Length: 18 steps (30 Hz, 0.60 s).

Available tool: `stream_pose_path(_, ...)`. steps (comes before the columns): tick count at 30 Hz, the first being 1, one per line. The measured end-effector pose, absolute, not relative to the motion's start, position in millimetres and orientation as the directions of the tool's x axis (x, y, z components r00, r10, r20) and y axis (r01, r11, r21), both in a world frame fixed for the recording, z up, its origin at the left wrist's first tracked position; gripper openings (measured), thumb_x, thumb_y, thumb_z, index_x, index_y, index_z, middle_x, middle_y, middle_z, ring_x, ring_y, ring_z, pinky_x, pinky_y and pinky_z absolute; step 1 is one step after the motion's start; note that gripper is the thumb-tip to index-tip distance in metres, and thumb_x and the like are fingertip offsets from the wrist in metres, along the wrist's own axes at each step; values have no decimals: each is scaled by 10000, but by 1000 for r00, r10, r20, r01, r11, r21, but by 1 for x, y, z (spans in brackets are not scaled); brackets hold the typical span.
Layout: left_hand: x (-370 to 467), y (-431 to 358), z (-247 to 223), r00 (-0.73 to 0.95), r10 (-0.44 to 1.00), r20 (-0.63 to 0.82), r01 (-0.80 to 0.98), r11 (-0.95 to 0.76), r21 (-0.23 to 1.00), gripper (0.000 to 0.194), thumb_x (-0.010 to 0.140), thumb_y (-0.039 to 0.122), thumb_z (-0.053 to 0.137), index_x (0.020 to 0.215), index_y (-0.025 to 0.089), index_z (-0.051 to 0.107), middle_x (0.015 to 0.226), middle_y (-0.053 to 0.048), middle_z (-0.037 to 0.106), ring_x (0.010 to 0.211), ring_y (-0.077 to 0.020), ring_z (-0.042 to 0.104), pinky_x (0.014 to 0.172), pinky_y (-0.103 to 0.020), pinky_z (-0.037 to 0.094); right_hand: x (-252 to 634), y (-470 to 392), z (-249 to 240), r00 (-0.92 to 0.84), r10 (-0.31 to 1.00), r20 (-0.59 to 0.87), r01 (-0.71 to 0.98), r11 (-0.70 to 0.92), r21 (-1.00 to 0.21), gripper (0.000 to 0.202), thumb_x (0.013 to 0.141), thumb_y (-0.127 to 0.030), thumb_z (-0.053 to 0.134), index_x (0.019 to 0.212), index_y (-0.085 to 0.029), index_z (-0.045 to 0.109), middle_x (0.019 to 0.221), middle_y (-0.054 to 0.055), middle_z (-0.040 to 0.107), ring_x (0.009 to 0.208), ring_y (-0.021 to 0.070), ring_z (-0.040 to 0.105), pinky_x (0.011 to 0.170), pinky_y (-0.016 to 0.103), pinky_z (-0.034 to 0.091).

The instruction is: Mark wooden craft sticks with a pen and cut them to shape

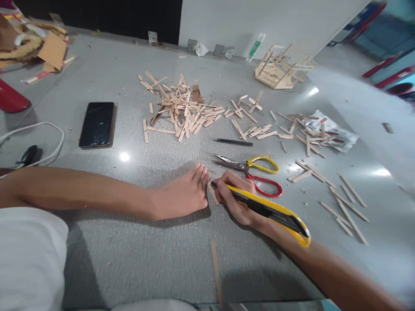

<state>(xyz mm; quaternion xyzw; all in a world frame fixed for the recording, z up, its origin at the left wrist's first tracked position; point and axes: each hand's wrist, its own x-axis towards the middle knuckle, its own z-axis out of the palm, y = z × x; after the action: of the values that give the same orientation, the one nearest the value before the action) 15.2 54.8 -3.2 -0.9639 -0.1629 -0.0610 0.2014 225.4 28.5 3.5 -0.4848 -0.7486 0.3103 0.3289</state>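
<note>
- Grey tabletop (129,268) fills the view; a loose wooden strip (216,272) lies at its near edge;
- right hand (238,196) grips a yellow cutter (272,211), tip at a short wooden piece (213,194) between both hands; cutting looks unfinished;
- left hand (186,190) rests beside that piece, fingers curled; whether they pinch it, I cannot tell;
- scissors (241,167) lie beyond, unheld;
- farther, many sticks (186,127) lie loose, unjoined; behind them, a wooden frame (279,80) stands joined, seemingly only partly built.

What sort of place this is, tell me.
Probably a craft workspace: the right hand holds a yellow cutter, scissors lie close by, and wooden sticks are scattered over the grey table.
</note>
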Motion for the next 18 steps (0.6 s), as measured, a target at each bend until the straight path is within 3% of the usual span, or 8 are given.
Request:
stream_pose_path(7, 16, 55, -2, 941, 280, 191, 336, -851, -404, 361, 997, 165, 617, 1259, -55, 732, 1296, -301, 724, 1256, -368, 719, 1161, -515, 483, 224, 29, 0, -290, 943, 165, 507, 297, -809, 386, 1111, -425, 485, 764, -257, 466, 542, -49, 600, 440, 116, 514, 510, 276, 427)
stream_pose_path(18, 16, 53, -4, 938, 288, 194, 344, -841, -417, 405, 1024, 230, 601, 1264, -72, 725, 1304, -318, 712, 1259, -381, 715, 1148, -526, 494, 222, 29, 0, -299, 935, 193, 575, 338, -745, 354, 1093, -330, 492, 749, -258, 442, 543, -60, 569, 430, 111, 491, 517, 273, 398)
